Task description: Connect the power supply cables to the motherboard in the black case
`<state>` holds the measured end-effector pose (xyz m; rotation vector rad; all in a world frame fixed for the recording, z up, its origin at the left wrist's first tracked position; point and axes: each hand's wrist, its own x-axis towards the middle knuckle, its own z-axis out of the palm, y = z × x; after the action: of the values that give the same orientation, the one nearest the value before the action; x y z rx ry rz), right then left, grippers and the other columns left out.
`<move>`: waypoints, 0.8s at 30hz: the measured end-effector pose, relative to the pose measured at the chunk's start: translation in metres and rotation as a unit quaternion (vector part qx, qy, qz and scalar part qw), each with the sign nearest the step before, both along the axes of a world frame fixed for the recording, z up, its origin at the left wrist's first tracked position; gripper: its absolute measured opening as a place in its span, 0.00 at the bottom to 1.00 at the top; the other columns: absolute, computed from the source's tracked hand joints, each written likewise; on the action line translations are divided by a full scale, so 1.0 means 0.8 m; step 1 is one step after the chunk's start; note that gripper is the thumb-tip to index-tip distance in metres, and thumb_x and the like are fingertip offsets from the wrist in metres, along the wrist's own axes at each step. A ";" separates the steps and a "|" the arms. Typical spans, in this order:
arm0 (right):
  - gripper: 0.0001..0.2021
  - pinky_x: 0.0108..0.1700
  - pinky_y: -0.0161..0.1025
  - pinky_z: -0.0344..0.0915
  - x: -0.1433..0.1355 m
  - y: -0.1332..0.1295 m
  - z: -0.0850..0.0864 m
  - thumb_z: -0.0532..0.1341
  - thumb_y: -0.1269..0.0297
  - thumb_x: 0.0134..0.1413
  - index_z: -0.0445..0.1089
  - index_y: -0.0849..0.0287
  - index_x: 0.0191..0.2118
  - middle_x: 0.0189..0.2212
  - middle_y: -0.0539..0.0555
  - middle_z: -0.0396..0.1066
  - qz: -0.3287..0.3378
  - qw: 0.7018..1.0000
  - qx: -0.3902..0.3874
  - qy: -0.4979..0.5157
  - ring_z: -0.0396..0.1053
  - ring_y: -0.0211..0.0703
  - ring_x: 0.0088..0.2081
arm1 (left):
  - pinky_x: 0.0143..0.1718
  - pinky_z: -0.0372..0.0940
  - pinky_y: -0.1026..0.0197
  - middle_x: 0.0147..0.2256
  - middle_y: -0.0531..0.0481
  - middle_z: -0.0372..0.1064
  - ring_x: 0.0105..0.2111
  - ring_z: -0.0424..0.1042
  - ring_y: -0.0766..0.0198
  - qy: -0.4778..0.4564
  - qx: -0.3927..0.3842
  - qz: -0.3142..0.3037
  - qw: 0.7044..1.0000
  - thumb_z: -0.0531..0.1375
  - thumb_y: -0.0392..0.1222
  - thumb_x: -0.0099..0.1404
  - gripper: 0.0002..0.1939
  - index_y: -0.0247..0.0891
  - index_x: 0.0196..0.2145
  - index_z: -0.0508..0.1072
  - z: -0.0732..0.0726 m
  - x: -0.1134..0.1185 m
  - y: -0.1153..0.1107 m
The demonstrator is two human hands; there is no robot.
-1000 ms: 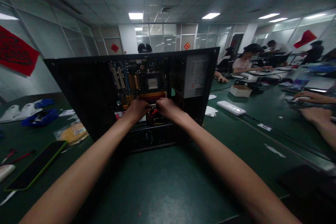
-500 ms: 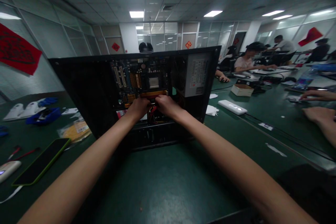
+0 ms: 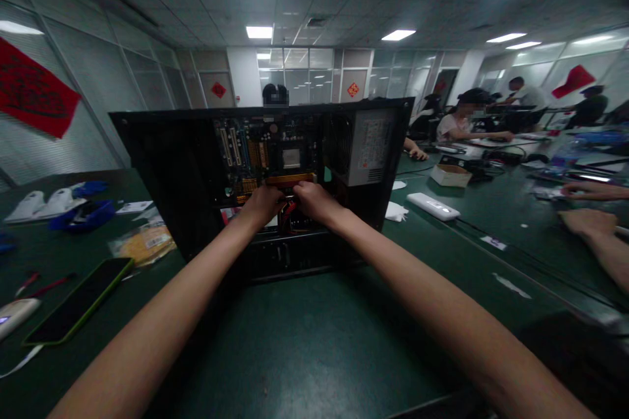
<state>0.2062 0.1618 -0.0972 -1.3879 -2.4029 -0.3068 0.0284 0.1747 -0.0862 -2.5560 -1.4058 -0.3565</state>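
Note:
A black computer case stands open on the green table, its inside facing me. My left hand and my right hand are close together inside it, fingers bent and closed. They are just below the orange memory slots of the motherboard. Red wires show between and under the fingers. What the fingertips pinch, if anything, is too small and dark to make out. At the upper right of the case sits the silver power supply.
On the left of the green table lie a phone, a plastic bag, a blue tray and white gloves. To the right are a power strip, a small box and another person's hands.
The view has tilted and shifted slightly, and the case's left edge appears farther right. Both my hands stay at the same place inside the case, with closed fingers.

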 end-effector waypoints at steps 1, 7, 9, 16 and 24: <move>0.10 0.46 0.39 0.65 0.000 0.001 -0.001 0.56 0.73 0.63 0.71 0.66 0.46 0.48 0.64 0.72 0.001 1.000 -0.001 0.001 0.72 0.50 0.48 | 0.46 0.69 0.59 0.44 0.40 0.80 0.45 0.78 0.53 0.002 -0.003 0.003 1.000 0.60 0.37 0.68 0.13 0.36 0.48 0.81 -0.001 0.000 0.001; 0.11 0.46 0.39 0.65 -0.002 0.001 -0.001 0.54 0.73 0.64 0.72 0.65 0.46 0.47 0.63 0.72 0.005 1.000 0.010 -0.011 0.73 0.51 0.48 | 0.46 0.69 0.60 0.44 0.41 0.80 0.45 0.78 0.54 0.003 0.002 0.011 1.000 0.60 0.39 0.68 0.12 0.38 0.46 0.82 -0.004 0.001 0.006; 0.11 0.45 0.40 0.66 -0.005 -0.002 0.002 0.53 0.73 0.65 0.72 0.65 0.46 0.47 0.63 0.72 -0.008 1.000 0.005 -0.020 0.73 0.51 0.48 | 0.46 0.68 0.61 0.43 0.42 0.80 0.45 0.78 0.55 -0.004 0.000 0.008 1.000 0.60 0.39 0.67 0.12 0.38 0.45 0.82 -0.005 0.000 0.006; 0.13 0.45 0.42 0.69 -0.011 -0.017 0.013 0.51 0.73 0.67 0.70 0.65 0.50 0.49 0.64 0.71 -0.025 0.998 -0.017 -0.048 0.74 0.53 0.47 | 0.45 0.68 0.59 0.44 0.40 0.79 0.45 0.78 0.53 -0.027 -0.002 0.004 1.000 0.60 0.38 0.67 0.11 0.37 0.45 0.81 -0.007 -0.002 0.002; 0.15 0.43 0.43 0.71 -0.013 -0.018 0.011 0.48 0.76 0.67 0.69 0.66 0.51 0.49 0.66 0.70 -0.029 0.997 -0.006 -0.074 0.75 0.54 0.47 | 0.43 0.68 0.55 0.41 0.40 0.78 0.43 0.78 0.49 -0.129 0.010 0.046 0.990 0.55 0.42 0.69 0.14 0.36 0.49 0.74 -0.008 -0.003 -0.021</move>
<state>0.1956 0.1478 -0.0881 -1.4905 -2.4885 -0.4233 0.0262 0.1577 -0.0929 -2.4890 -1.5904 -0.7032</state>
